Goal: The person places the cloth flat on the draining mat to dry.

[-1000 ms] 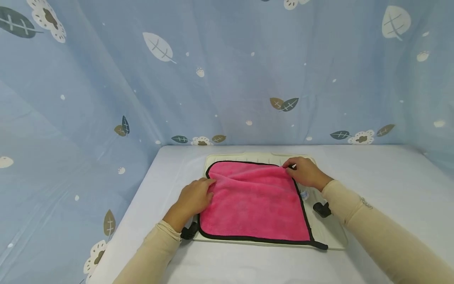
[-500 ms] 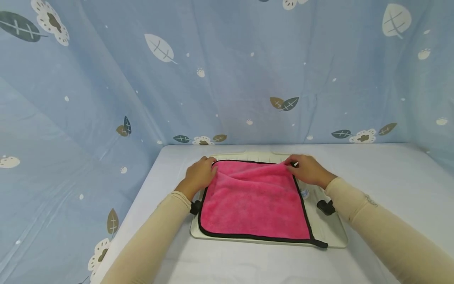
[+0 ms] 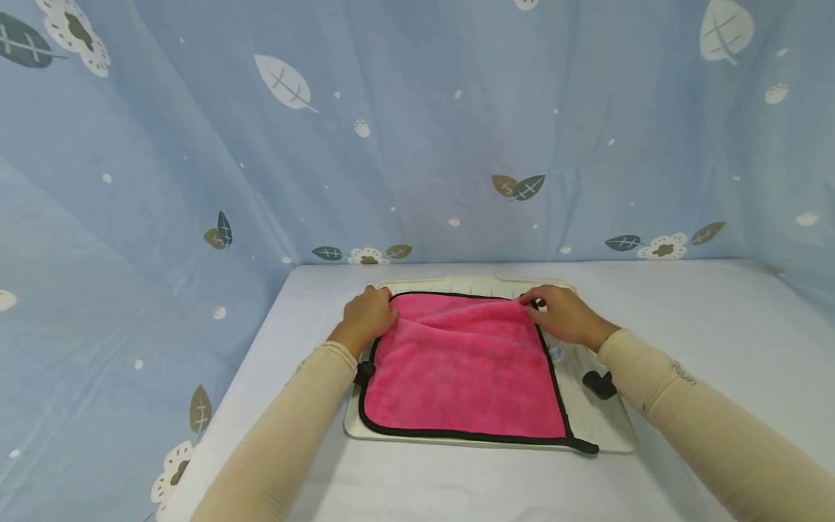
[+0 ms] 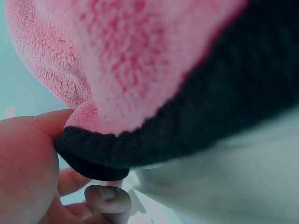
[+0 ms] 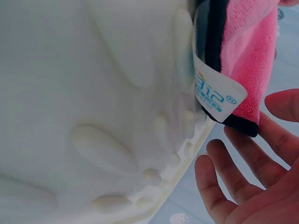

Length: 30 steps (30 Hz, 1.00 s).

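A pink plush towel point(image 3: 457, 377) with black edging lies rumpled across a cream plastic board point(image 3: 596, 428), a black loop at its near right corner. My left hand point(image 3: 367, 316) is at its far left corner; in the left wrist view thumb and fingers pinch the black-edged corner point(image 4: 100, 151). At the far right corner is my right hand point(image 3: 562, 313). Its fingers point(image 5: 254, 161) spread loosely behind and beneath the corner in the right wrist view, the thumb beside the cloth. A white label point(image 5: 217, 95) with blue print sticks out there.
Black knobs stand at the board's right point(image 3: 600, 384) and left sides, the left one partly behind my sleeve. Raised bumps point(image 5: 103, 149) cover the board. Under it is a white-covered table point(image 3: 704, 326), with a blue leaf-print curtain point(image 3: 417, 145) behind and to the left.
My left hand has moved from the towel's left side up to its far left corner and taken hold there. The right hand stays at the far right corner, with little movement.
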{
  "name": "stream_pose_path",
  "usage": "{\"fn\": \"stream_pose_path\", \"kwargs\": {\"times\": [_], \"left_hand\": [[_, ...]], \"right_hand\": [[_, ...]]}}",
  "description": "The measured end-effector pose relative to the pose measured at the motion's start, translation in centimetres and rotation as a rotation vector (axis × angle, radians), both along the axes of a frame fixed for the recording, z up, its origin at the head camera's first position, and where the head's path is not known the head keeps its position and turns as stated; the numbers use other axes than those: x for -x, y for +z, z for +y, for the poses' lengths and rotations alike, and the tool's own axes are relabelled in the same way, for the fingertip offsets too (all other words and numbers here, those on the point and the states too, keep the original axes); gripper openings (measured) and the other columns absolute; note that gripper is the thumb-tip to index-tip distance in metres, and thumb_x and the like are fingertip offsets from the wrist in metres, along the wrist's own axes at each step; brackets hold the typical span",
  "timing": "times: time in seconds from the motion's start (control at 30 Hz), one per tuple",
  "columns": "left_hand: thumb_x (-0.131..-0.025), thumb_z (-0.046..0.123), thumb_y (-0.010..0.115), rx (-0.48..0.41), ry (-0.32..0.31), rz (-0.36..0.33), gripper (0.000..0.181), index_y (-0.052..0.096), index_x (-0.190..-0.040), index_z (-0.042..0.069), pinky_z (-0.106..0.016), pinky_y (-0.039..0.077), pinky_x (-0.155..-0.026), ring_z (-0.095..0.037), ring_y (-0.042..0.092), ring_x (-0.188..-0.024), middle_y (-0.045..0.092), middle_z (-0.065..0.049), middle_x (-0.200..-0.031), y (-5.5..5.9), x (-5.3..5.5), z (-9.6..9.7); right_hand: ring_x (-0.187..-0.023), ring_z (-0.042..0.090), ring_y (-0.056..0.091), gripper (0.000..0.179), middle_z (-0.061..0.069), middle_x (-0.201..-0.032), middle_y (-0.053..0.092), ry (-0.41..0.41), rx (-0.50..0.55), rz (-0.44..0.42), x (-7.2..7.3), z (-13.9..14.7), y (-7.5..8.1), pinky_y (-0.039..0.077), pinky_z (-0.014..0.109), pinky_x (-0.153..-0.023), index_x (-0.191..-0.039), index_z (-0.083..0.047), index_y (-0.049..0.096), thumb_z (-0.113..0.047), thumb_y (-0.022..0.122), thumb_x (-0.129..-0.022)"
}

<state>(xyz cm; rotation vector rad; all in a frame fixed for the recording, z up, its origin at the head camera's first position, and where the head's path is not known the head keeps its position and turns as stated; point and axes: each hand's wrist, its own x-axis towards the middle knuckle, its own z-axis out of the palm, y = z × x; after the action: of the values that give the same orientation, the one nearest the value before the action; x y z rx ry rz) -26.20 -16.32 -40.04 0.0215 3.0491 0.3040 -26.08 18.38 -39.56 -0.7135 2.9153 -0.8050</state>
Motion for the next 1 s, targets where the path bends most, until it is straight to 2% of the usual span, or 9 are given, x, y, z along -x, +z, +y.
{"fn": "stream_pose_path", "kwargs": {"times": [0.2,0.3,0.43,0.6,0.73,1.0], "left_hand": [[-0.093,0.029,0.063,-0.065,0.014,-0.028,0.022,0.063,-0.093,0.007,-0.047,0.051,-0.074,-0.031,0.063,-0.087,0.061,-0.015,-0.099,-0.2,0.6,-0.8],[-0.092,0.029,0.064,-0.096,0.012,-0.033,0.019,0.061,-0.089,0.01,-0.041,0.047,-0.069,-0.026,0.059,-0.083,0.062,-0.011,-0.098,-0.4,0.9,-1.3],[-0.092,0.028,0.064,-0.122,0.002,0.001,0.016,0.062,-0.098,0.013,-0.038,0.046,-0.066,-0.023,0.059,-0.082,0.063,-0.008,-0.103,-0.4,1.2,-1.6],[-0.096,0.029,0.062,-0.123,0.016,0.073,0.02,0.064,-0.108,0.014,-0.04,0.049,-0.065,-0.024,0.061,-0.08,0.063,-0.009,-0.106,0.2,1.5,-1.5],[-0.096,0.029,0.062,-0.135,0.028,0.121,0.02,0.065,-0.109,0.014,-0.041,0.05,-0.067,-0.026,0.062,-0.081,0.062,-0.009,-0.107,0.7,1.6,-1.4],[-0.095,0.029,0.064,-0.161,0.057,0.159,0.02,0.066,-0.109,0.014,-0.04,0.048,-0.064,-0.026,0.061,-0.077,0.061,-0.009,-0.101,0.8,2.1,-1.3]], "right_hand": [[-0.111,0.042,0.062,0.028,0.024,-0.125,0.065,0.006,0.001,-0.008,-0.5,0.0,0.1,0.051,0.053,-0.094,-0.121,0.002,0.068,-0.01,0.059,-0.097],[-0.112,0.043,0.062,0.03,0.025,-0.125,0.066,0.012,0.01,-0.002,-0.6,0.1,0.1,0.051,0.054,-0.094,-0.122,0.004,0.067,-0.009,0.059,-0.097],[-0.114,0.042,0.062,0.031,0.023,-0.124,0.066,0.003,0.017,0.019,-0.3,0.3,0.2,0.049,0.054,-0.096,-0.123,0.004,0.067,-0.008,0.058,-0.096],[-0.114,0.042,0.061,0.032,0.023,-0.124,0.067,-0.015,0.024,0.036,0.1,0.3,0.5,0.049,0.054,-0.097,-0.125,0.004,0.066,-0.008,0.058,-0.097],[-0.114,0.041,0.062,0.032,0.023,-0.123,0.067,-0.01,0.023,0.041,0.3,0.2,0.6,0.049,0.053,-0.097,-0.126,0.006,0.065,-0.007,0.059,-0.097],[-0.118,0.045,0.059,0.036,0.027,-0.129,0.062,-0.021,0.006,0.021,1.0,0.3,0.8,0.049,0.055,-0.098,-0.13,0.007,0.062,-0.007,0.058,-0.097]]}}
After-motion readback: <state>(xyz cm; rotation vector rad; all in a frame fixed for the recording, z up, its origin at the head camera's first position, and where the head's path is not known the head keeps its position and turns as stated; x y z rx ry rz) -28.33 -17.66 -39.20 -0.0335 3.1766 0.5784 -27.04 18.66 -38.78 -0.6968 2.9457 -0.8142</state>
